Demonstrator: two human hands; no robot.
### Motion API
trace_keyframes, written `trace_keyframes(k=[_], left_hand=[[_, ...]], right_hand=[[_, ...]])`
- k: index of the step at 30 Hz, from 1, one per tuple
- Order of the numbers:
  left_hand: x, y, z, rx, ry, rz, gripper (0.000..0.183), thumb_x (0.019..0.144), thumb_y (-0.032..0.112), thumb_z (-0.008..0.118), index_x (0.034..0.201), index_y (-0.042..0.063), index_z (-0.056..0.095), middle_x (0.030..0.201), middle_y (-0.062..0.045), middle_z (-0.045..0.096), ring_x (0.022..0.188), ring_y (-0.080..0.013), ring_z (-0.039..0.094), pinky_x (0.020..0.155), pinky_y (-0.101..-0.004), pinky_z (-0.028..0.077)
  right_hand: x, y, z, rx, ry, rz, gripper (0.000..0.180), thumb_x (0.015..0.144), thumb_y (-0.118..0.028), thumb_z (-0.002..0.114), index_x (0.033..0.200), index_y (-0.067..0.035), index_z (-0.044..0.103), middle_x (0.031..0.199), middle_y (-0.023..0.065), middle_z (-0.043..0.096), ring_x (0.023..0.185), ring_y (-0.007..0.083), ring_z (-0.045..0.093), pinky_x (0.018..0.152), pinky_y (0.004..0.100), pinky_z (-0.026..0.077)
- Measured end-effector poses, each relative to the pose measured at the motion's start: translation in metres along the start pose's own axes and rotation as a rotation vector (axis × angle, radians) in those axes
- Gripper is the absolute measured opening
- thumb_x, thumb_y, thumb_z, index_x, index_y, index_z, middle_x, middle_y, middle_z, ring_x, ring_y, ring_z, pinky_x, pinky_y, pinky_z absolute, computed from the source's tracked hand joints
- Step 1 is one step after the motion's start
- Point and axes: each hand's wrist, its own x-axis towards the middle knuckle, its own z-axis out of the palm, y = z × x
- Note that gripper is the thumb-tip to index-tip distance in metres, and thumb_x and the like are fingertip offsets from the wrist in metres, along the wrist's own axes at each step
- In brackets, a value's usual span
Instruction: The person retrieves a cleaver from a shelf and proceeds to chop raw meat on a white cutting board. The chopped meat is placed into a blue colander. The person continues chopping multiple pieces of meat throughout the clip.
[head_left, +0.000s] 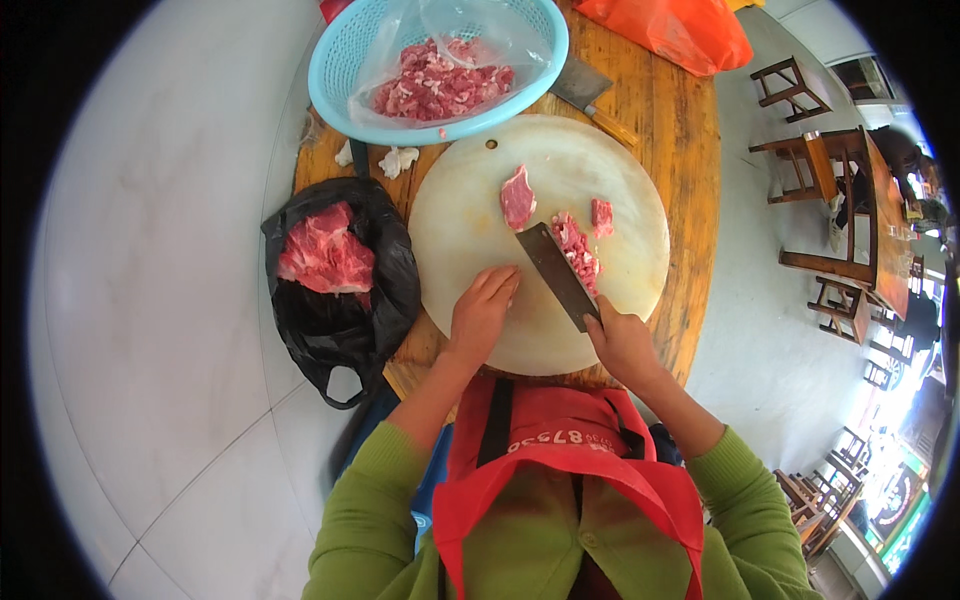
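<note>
My right hand (621, 336) grips a dark-bladed cleaver (556, 276) over a round white cutting board (465, 210). Along the blade's right side lies a heap of chopped raw meat (576, 251). A small chunk of meat (602, 217) sits to the right of that heap. Beyond the blade's tip is a flat slice of meat (518, 199). Left of the cleaver, my left hand (486, 304) rests at the board with its fingers together; whether something small is under the fingertips is hidden.
A light-blue plastic basket (325, 75) with bagged cut meat (442, 82) overlaps the board's far edge. Beside it lies a second cleaver (581, 82). A black plastic bag (394, 300) holds a large meat piece (328, 251) at left. An orange bag (675, 34) is at far right on the wooden table (686, 187).
</note>
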Motion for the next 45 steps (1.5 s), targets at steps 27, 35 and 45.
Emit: trace_keyframes(k=[27,35,45], left_hand=[[0.002,0.007,0.054,-0.038,0.481,-0.285,0.016,0.078,0.006,0.075,0.083,0.005,0.060,0.089,-0.007,0.060,0.082,-0.0293,0.058,0.070,-0.0383,0.048],[0.004,0.008,0.052,-0.071,0.509,-0.278,0.018,0.082,0.007,0.074,0.085,0.007,0.056,0.090,-0.007,0.062,0.081,-0.0299,0.057,0.069,-0.0388,0.049],[0.001,0.011,0.052,-0.099,0.539,-0.312,0.017,0.083,0.006,0.073,0.085,0.005,0.056,0.088,-0.010,0.057,0.081,-0.0312,0.057,0.070,-0.0405,0.048]], right_hand=[[0.017,-0.037,0.019,-0.210,-0.098,-0.026,0.019,0.098,-0.022,0.048,0.105,-0.004,0.044,0.075,0.0236,0.066,0.069,0.0444,0.066,0.061,0.0568,0.050],[0.130,-0.080,0.027,-0.039,0.133,-0.294,0.019,0.098,-0.020,0.051,0.102,-0.002,0.049,0.065,0.0235,0.062,0.061,0.0438,0.064,0.055,0.0541,0.051],[0.029,-0.034,0.001,-0.115,-0.058,-0.166,0.022,0.098,-0.024,0.052,0.109,-0.005,0.048,0.066,0.0230,0.062,0.063,0.0451,0.063,0.059,0.0559,0.049]])
